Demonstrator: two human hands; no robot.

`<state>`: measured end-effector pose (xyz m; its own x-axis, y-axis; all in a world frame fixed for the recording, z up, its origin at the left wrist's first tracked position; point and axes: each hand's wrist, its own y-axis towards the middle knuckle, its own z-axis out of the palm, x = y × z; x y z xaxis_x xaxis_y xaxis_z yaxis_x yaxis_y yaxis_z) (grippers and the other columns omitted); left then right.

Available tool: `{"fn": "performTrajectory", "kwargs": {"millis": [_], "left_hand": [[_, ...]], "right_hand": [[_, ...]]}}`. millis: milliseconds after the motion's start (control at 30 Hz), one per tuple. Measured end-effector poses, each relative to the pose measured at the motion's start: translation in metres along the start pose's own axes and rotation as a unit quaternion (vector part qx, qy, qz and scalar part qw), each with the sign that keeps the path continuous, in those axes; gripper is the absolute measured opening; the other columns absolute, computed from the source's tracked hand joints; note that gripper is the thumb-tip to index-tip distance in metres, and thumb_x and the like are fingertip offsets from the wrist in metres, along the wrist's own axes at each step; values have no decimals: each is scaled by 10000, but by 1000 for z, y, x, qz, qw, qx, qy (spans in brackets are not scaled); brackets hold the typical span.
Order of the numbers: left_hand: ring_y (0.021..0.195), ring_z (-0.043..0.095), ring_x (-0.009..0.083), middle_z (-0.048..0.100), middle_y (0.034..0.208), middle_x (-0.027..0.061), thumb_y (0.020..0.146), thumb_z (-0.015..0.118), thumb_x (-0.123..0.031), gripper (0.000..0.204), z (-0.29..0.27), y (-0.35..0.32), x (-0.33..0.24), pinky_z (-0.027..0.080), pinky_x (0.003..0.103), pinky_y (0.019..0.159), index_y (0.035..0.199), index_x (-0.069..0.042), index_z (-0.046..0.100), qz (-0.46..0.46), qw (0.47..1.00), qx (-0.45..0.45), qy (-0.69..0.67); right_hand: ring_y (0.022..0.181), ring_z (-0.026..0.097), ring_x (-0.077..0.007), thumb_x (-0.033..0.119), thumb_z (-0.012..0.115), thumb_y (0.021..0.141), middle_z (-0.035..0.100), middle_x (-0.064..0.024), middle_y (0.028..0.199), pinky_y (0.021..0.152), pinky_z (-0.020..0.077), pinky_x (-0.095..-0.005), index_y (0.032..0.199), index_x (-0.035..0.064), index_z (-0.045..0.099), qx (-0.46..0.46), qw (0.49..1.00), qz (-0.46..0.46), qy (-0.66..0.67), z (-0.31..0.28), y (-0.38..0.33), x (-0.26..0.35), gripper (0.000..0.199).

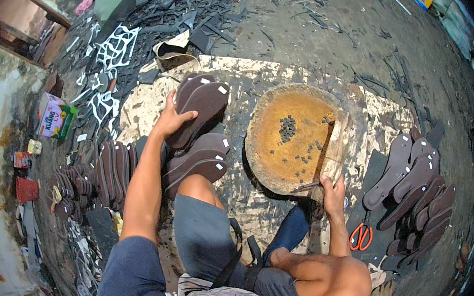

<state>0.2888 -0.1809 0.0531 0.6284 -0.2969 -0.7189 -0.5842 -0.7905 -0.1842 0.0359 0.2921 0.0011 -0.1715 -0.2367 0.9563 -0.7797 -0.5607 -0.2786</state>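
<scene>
My left hand (176, 120) is closed on the edge of a small stack of dark brown sandal soles (205, 107), each with a small white tag, thumb on top. Just below it, more brown soles (197, 160) lie by my knee. At the right, my right hand (333, 196) is closed at the lower rim of a round wooden block (272, 143). A thin dark tool (304, 187) sticks out from its fingers; its kind is unclear. A rough wooden piece (335, 146) lies along the block's right edge. Small black bits (287, 129) are scattered on the block.
Orange-handled scissors (360, 236) lie right of my leg, beside piled soles (417, 196). More soles (114, 173) stand in rows at the left. Black scraps (189, 10) heap at the back. A stained pale sheet (238, 67) lies beneath the block. A carton (57, 116) stands by the left wall.
</scene>
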Motion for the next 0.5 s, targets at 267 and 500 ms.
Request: {"fn": "performTrajectory", "kwargs": {"millis": [267, 500], "left_hand": [[1353, 484, 472, 419, 1508, 301, 781, 852, -428, 963, 57, 4, 29, 427, 513, 1114, 1574, -226, 344, -31, 972, 0, 231], [1182, 611, 466, 572, 1313, 296, 723, 900, -345, 1026, 49, -7, -21, 493, 528, 1027, 1564, -264, 318, -74, 962, 6, 262]], "right_hand": [[926, 621, -167, 186, 639, 961, 676, -92, 1066, 849, 504, -326, 1249, -26, 560, -42, 999, -12, -7, 4, -3, -8, 367], [963, 645, -187, 188, 665, 950, 695, -90, 1089, 883, 515, -347, 1257, -7, 568, -45, 999, -3, 23, -1, 3, -22, 377]]}}
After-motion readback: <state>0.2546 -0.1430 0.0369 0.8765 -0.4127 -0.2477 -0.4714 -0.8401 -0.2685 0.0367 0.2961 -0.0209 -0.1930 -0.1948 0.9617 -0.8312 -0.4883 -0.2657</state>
